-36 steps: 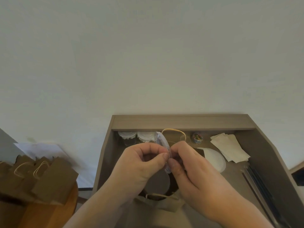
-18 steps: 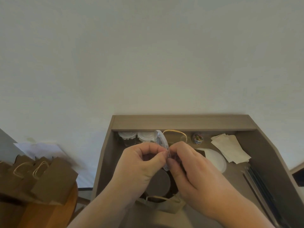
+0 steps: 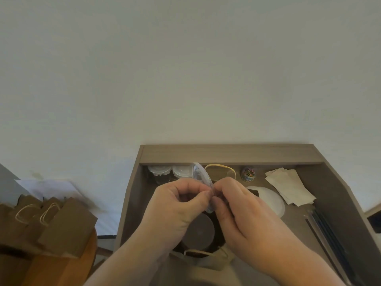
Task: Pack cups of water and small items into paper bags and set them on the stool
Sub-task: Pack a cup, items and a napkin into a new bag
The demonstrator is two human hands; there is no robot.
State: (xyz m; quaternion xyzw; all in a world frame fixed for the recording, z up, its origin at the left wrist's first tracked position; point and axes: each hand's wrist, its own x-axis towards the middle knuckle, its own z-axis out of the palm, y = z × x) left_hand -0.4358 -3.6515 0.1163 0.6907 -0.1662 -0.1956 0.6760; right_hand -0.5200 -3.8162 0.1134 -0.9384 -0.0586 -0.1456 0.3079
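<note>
standing edge-on, clear plastic lid

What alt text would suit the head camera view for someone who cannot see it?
Two hands, left and right, pinch a clear plastic lid on edge above an open paper bag on a brown desk. More paper bags stand on a wooden stool at left.

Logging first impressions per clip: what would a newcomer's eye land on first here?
Dead centre, the left grip and right grip meet, pinching a clear plastic lid held on edge above a cup that stands in an open paper bag on the desk. At far left, brown paper bags with cord handles crowd a wooden stool.
</note>
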